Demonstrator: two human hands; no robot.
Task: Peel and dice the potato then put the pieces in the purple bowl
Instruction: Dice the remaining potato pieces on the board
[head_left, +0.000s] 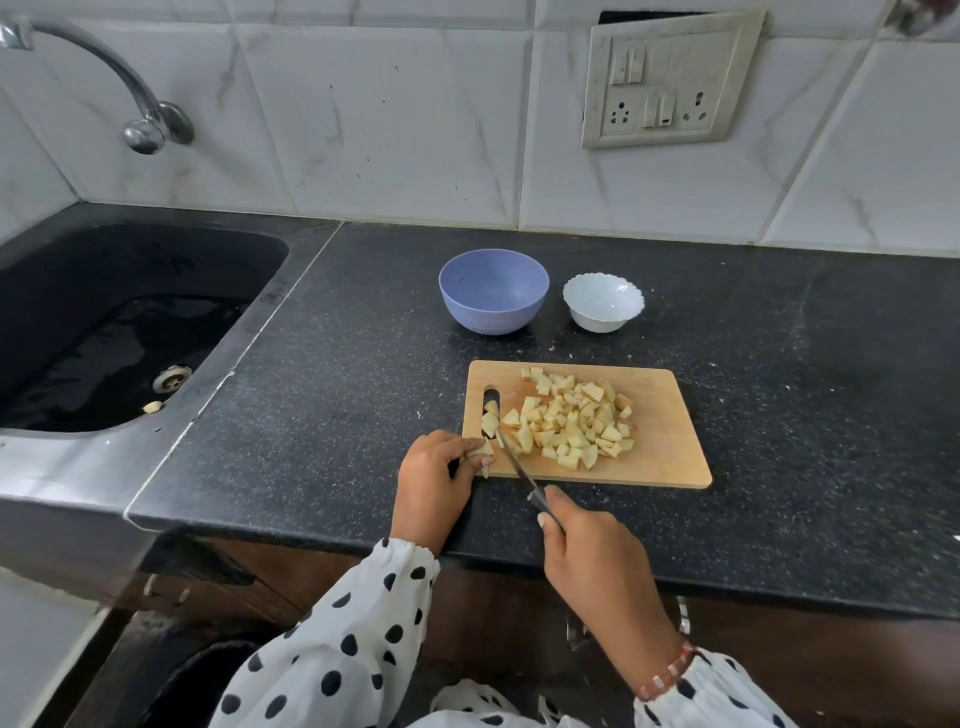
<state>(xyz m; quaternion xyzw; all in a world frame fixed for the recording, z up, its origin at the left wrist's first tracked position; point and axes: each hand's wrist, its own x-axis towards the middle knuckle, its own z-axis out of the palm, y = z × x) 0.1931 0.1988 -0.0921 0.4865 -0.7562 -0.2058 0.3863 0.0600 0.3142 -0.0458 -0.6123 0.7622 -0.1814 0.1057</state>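
Left hand (440, 465) — palm down at the near-left corner of the cutting board (670, 462), fingertips curled, pinching a potato piece (483, 451). Right hand (587, 545) — fist closed round the knife (522, 470) handle, forearm angled in from the near-right; both sleeves polka-dotted.

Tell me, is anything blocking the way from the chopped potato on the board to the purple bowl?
Nothing visible does. The diced potato lies on the cutting board, and the purple bowl stands just beyond the board's far edge, open and seemingly empty. Only bare counter lies between them; the white bowl sits off to the right.
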